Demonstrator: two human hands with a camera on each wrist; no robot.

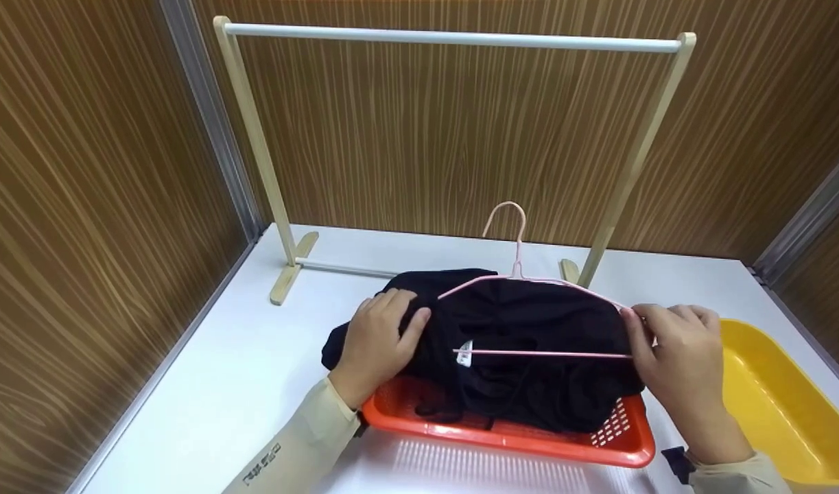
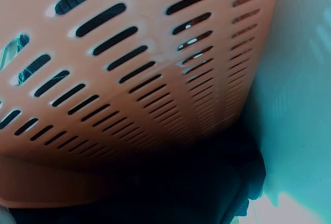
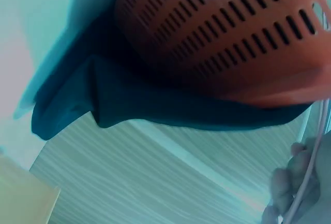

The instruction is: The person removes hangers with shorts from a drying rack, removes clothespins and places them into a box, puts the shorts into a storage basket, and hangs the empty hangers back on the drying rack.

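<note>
A black garment [image 1: 563, 315] with a white tag [image 1: 464, 354] lies bunched over a red perforated basket [image 1: 529, 444]. My left hand [image 1: 374, 343] grips the cloth at its left side, thumb towards the middle. A pink hanger [image 1: 518, 273] lies across the garment, hook up; its left end disappears under the black cloth. At the hanger's right corner, my right hand [image 1: 683, 357] pinches the wire between thumb and fingers. The right wrist view shows curled fingers [image 3: 283, 188] beside the pink wire. Mostly the basket's slotted side [image 2: 155, 69] fills the left wrist view.
Behind the basket stands a rack with a white top bar [image 1: 453, 37] and wooden posts [image 1: 258, 137]. A yellow tub [image 1: 789, 405] sits to the right, near my right forearm. Wood-grain panels [image 1: 426, 151] enclose the white table [image 1: 206, 384] at the back and sides.
</note>
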